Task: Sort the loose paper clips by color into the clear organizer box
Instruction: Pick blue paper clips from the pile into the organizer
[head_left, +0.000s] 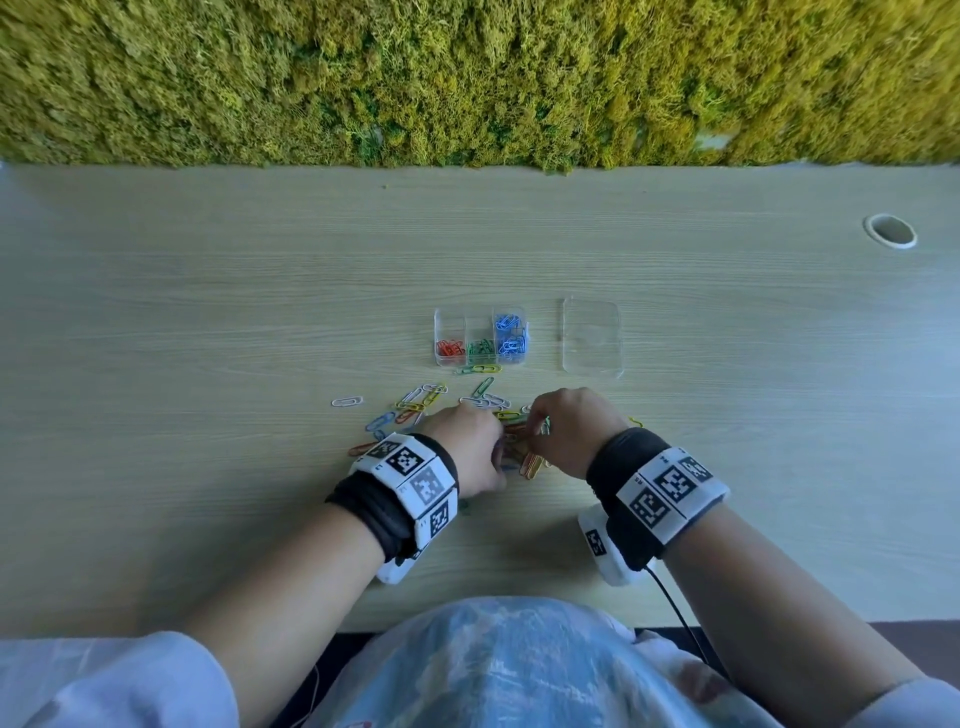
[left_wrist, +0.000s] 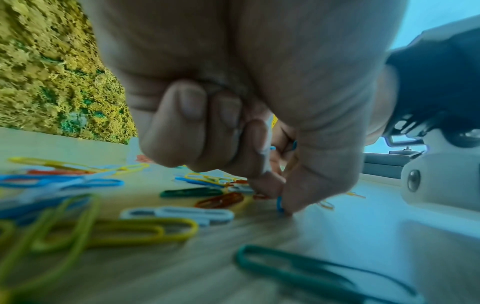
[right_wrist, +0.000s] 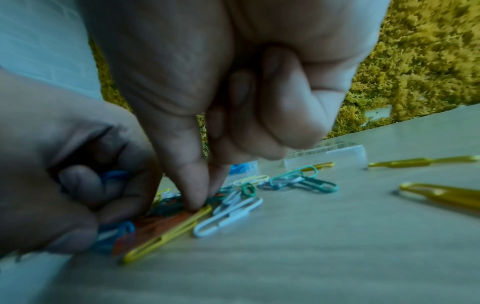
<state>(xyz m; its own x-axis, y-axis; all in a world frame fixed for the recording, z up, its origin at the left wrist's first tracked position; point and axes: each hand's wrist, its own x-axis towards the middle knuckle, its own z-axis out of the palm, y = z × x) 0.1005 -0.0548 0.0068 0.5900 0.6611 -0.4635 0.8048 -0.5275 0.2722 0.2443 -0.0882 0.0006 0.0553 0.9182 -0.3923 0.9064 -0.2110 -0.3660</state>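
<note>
Nearest the person, both hands work in the scatter of loose coloured wire paper clips (head_left: 415, 402) on the pale wood-grain tabletop (head_left: 208, 312); the left hand (head_left: 470, 447) is curled, its thumb and forefinger closed on a small blue paper clip (left_wrist: 279, 204) standing on end at the table, with more blue wire showing inside the curled fingers (left_wrist: 182, 123); the right hand (head_left: 569, 426) is likewise curled, its thumb and forefinger (right_wrist: 192, 185) brought together and pressed down into the heap just above a long yellow paper clip (right_wrist: 166, 234), though which clip they pinch cannot be told through the blur; a white paper clip (right_wrist: 228, 216) lies just beside those fingertips, and teal-green clips (right_wrist: 303, 181) lie a little farther out; beyond the hands, past the scattered clips, stands the clear plastic organizer box (head_left: 481, 336), with red clips (head_left: 450, 348) in its left compartment, green clips (head_left: 481, 351) in the middle one and blue clips (head_left: 510, 335) in the right; its flat clear lid (head_left: 592, 336) lies just to the right, apart from it; farthest back, a wall of yellow-green moss (head_left: 467, 78) runs along the table's edge.
</note>
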